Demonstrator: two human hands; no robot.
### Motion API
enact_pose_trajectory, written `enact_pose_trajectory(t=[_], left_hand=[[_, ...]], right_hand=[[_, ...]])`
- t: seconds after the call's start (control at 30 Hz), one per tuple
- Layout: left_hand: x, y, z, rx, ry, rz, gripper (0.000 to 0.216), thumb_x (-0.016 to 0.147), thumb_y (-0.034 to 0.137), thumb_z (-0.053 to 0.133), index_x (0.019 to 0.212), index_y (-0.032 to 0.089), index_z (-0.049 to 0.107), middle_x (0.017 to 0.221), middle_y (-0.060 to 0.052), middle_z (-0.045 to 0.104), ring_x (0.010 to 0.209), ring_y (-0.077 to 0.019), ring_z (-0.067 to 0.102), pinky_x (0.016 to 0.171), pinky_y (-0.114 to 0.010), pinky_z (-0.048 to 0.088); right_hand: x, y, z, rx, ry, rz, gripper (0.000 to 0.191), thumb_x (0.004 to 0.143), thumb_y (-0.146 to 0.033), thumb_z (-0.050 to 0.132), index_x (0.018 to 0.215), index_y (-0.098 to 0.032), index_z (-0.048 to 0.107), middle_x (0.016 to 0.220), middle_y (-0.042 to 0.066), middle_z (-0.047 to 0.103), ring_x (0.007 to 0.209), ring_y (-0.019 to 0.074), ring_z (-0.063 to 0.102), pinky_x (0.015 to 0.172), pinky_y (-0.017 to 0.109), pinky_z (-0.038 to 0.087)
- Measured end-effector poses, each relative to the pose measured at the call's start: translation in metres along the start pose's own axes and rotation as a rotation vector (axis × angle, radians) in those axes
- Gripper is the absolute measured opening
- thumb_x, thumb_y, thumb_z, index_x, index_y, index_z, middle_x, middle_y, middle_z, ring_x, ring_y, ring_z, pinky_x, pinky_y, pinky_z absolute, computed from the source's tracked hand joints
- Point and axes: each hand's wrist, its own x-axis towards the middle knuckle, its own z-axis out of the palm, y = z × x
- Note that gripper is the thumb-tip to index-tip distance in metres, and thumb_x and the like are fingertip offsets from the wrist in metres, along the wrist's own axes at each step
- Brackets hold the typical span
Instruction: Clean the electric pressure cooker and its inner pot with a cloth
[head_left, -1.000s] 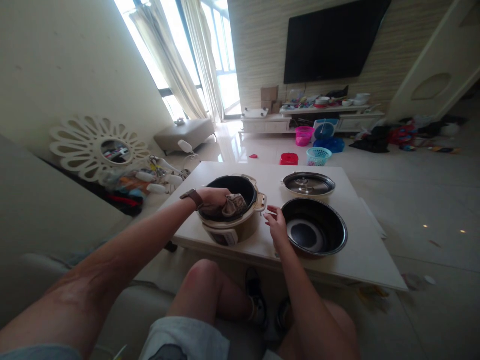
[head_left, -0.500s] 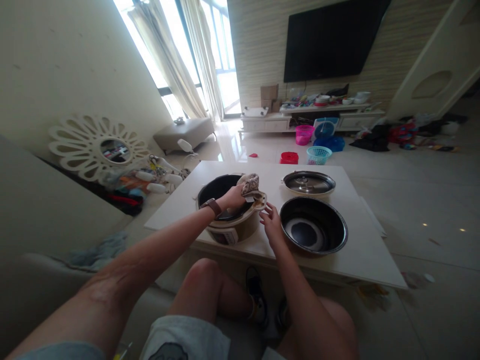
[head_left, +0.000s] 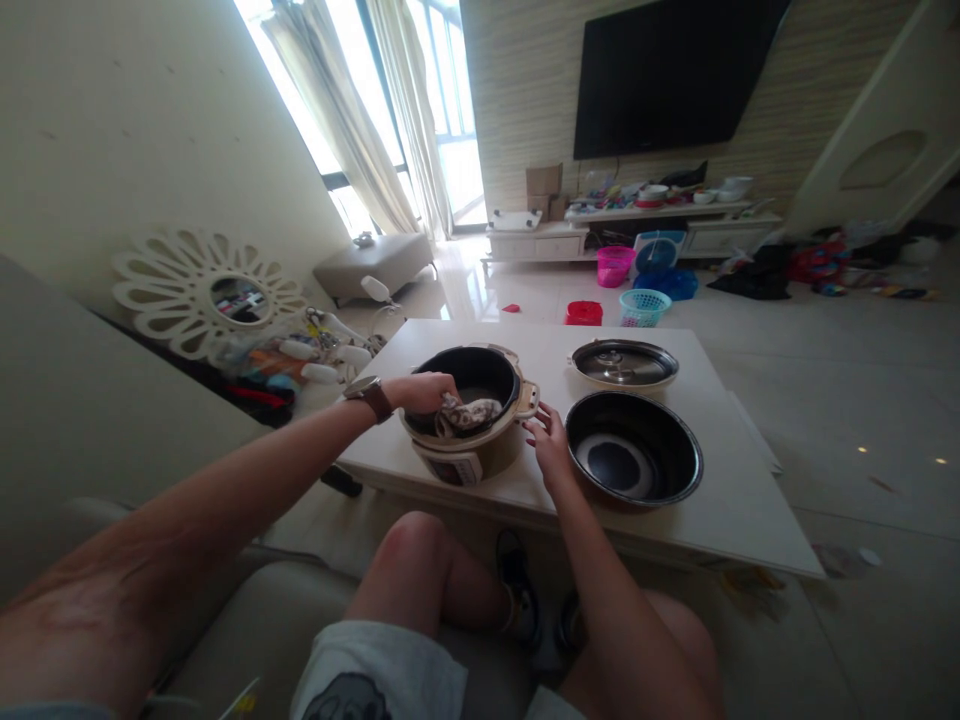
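A patterned cloth [head_left: 477, 413], white and brown, is bunched in my left hand [head_left: 433, 391], which is closed on it over the near left rim of an electric cooker [head_left: 499, 452]. The cloth hangs into the cooker's dark inside. My right hand [head_left: 549, 440] has its curled fingertips on the cooker's right side handle [head_left: 529, 400]. Just right of that hand sits a black inner pot [head_left: 679, 455], upright, with a pale ring on its bottom. Behind the pot lies a lid [head_left: 651, 368] with its metallic inner side up.
All of this stands on a white table [head_left: 750, 530] before my knees. Beyond it on the floor are a red stool [head_left: 583, 313], a teal basket [head_left: 643, 308] and a pink bin [head_left: 614, 267]. A floral-framed mirror [head_left: 169, 290] and loose clutter are at the left.
My left hand has moved with the cloth from the right handle, leftward to the cooker's inside. My right hand has stayed by the handle, its fingers now less spread. The view has shifted slightly.
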Motion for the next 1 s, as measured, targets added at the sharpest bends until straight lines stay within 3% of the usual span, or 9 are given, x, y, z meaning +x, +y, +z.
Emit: enact_pose_trajectory(t=[0.07, 0.13, 0.27, 0.43, 0.57, 0.63, 0.8, 0.9, 1.0], left_hand=[[0.001, -0.003, -0.011, 0.161, -0.023, -0.060, 0.049, 0.075, 0.009, 0.060, 0.111, 0.029, 0.087, 0.108, -0.005, 0.085, 0.100, -0.0227, 0.078, 0.090, -0.027, 0.056], [0.002, 0.000, -0.020, 0.285, 0.055, -0.119, 0.052, 0.078, 0.010, 0.057, 0.117, 0.031, 0.085, 0.115, -0.007, 0.084, 0.109, -0.0249, 0.077, 0.095, -0.030, 0.055], [0.001, 0.019, -0.023, 0.305, 0.182, -0.123, 0.054, 0.083, 0.013, 0.055, 0.127, 0.030, 0.080, 0.121, -0.010, 0.082, 0.117, -0.0276, 0.076, 0.101, -0.033, 0.054], [0.000, 0.041, -0.005, -0.005, -0.105, -0.008, 0.045, 0.084, 0.015, 0.056, 0.120, 0.026, 0.082, 0.111, -0.007, 0.084, 0.104, -0.0260, 0.078, 0.089, -0.029, 0.058], [0.001, 0.041, 0.008, -0.393, 0.114, 0.128, 0.046, 0.089, 0.019, 0.053, 0.128, 0.015, 0.078, 0.117, -0.008, 0.083, 0.104, -0.0257, 0.076, 0.092, -0.032, 0.060], [-0.002, 0.040, 0.012, -0.431, 0.182, 0.157, 0.048, 0.088, 0.017, 0.053, 0.128, 0.014, 0.078, 0.118, -0.009, 0.083, 0.107, -0.0266, 0.076, 0.095, -0.033, 0.059], [-0.024, 0.023, 0.007, -0.131, 0.060, 0.156, 0.059, 0.071, 0.001, 0.053, 0.113, 0.025, 0.086, 0.122, -0.003, 0.083, 0.117, -0.0225, 0.075, 0.107, -0.027, 0.052], [-0.042, -0.001, -0.007, 0.029, -0.008, 0.162, 0.057, 0.068, -0.004, 0.053, 0.101, 0.027, 0.088, 0.119, 0.000, 0.083, 0.113, -0.0182, 0.075, 0.103, -0.023, 0.052], [-0.058, -0.026, -0.022, 0.203, 0.093, 0.065, 0.049, 0.074, -0.006, 0.055, 0.096, 0.024, 0.087, 0.127, -0.001, 0.081, 0.119, -0.0192, 0.071, 0.108, -0.025, 0.048]], right_hand=[[0.000, 0.002, -0.002, -0.007, 0.001, -0.001, 0.060, 0.070, -0.041, 0.069, 0.128, -0.026, 0.064, 0.131, 0.010, 0.076, 0.093, 0.0222, 0.071, 0.071, 0.031, 0.052], [0.000, 0.002, -0.003, -0.014, -0.001, 0.002, 0.060, 0.070, -0.042, 0.069, 0.128, -0.026, 0.064, 0.130, 0.010, 0.076, 0.093, 0.0226, 0.071, 0.072, 0.032, 0.052], [-0.001, 0.000, -0.003, -0.030, -0.002, 0.016, 0.061, 0.069, -0.043, 0.069, 0.127, -0.025, 0.064, 0.130, 0.010, 0.075, 0.097, 0.0240, 0.072, 0.073, 0.032, 0.053], [-0.002, -0.005, 0.002, -0.028, -0.007, 0.034, 0.059, 0.069, -0.044, 0.069, 0.125, -0.025, 0.063, 0.126, 0.010, 0.076, 0.099, 0.0250, 0.072, 0.072, 0.031, 0.052], [-0.003, -0.008, 0.005, -0.018, -0.016, 0.044, 0.060, 0.068, -0.046, 0.072, 0.123, -0.024, 0.063, 0.125, 0.010, 0.076, 0.103, 0.0267, 0.073, 0.073, 0.032, 0.052], [-0.003, -0.008, 0.004, -0.020, -0.018, 0.047, 0.059, 0.068, -0.046, 0.073, 0.123, -0.025, 0.063, 0.126, 0.010, 0.076, 0.105, 0.0272, 0.073, 0.073, 0.032, 0.052], [-0.003, -0.005, 0.002, -0.042, -0.009, 0.046, 0.055, 0.071, -0.042, 0.071, 0.123, -0.026, 0.065, 0.128, 0.009, 0.076, 0.106, 0.0265, 0.073, 0.072, 0.031, 0.052], [-0.003, -0.004, 0.002, -0.042, -0.018, 0.043, 0.053, 0.071, -0.040, 0.068, 0.122, -0.026, 0.066, 0.126, 0.008, 0.076, 0.104, 0.0256, 0.072, 0.072, 0.031, 0.052], [-0.004, -0.006, 0.002, -0.044, -0.020, 0.032, 0.054, 0.069, -0.043, 0.068, 0.120, -0.025, 0.066, 0.124, 0.009, 0.075, 0.101, 0.0254, 0.071, 0.073, 0.032, 0.051]])
